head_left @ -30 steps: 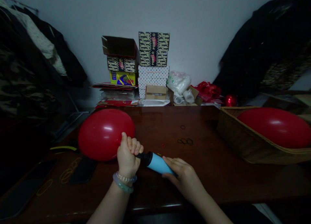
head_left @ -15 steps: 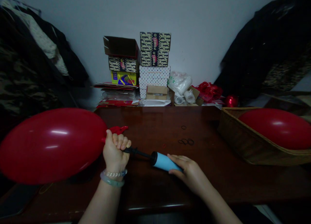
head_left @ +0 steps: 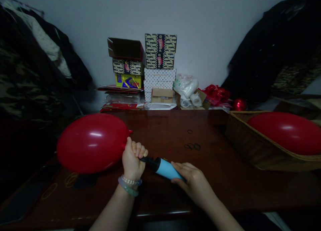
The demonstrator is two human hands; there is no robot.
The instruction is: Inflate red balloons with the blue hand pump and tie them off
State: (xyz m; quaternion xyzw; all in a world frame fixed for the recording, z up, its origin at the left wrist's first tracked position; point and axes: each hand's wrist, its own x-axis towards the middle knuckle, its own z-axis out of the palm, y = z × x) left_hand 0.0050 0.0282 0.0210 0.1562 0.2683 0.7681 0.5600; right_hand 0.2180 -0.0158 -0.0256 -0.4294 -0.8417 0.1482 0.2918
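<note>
A glossy red balloon (head_left: 94,144) rests to the left, its neck tucked into the closed fist of my left hand (head_left: 134,159). The same fist grips the black end of a hand balloon pump (head_left: 168,169); how neck and nozzle meet is hidden by the fingers. Only a short black stretch shows between that fist and the light blue barrel. Round the barrel's right end, my right hand (head_left: 194,181) is wrapped, fingers on top and thumb below. A small red tip (head_left: 130,132) pokes out behind the balloon.
Several black rubber rings (head_left: 192,146) lie mid-table, with yellowish bands (head_left: 71,180) at left. A woven basket (head_left: 240,150) on the right holds another red balloon (head_left: 286,132). Stacked boxes (head_left: 160,52) and plastic rolls (head_left: 187,87) stand at the back. Dark clothes hang on both sides.
My left hand has moved right, toward the blue barrel, and the black rod has slid mostly into it. The held balloon came along and looks smaller. My right hand barely moved.
</note>
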